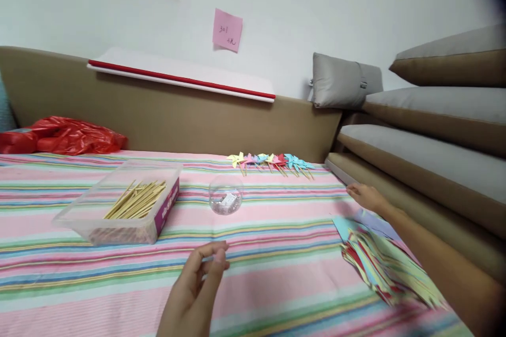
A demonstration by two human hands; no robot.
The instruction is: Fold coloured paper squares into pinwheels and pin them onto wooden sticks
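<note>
My left hand [197, 287] is raised over the front of the striped cloth [272, 295]. Its thumb and fingertips come together, and nothing shows between them. At the right, my right hand [367, 197] hangs above the cloth beside the cushions; its fingers are small and blurred, so their grip is unclear. Under that forearm lies a fanned pile of coloured paper pieces [379, 258], in yellow, red, blue and purple. A round clear plastic tub [225, 196] with a white label stands ahead of my left hand. Several paper pinwheels [272, 160] on sticks lie in a row at the back.
A clear plastic box [164, 210] with wooden sticks [136, 200] stands at left. Behind it is a red plastic bag [79, 136] against the brown headboard [221, 126]. Stacked grey-brown cushions [430, 158] border the right side. A pink note [227, 30] sticks to the wall.
</note>
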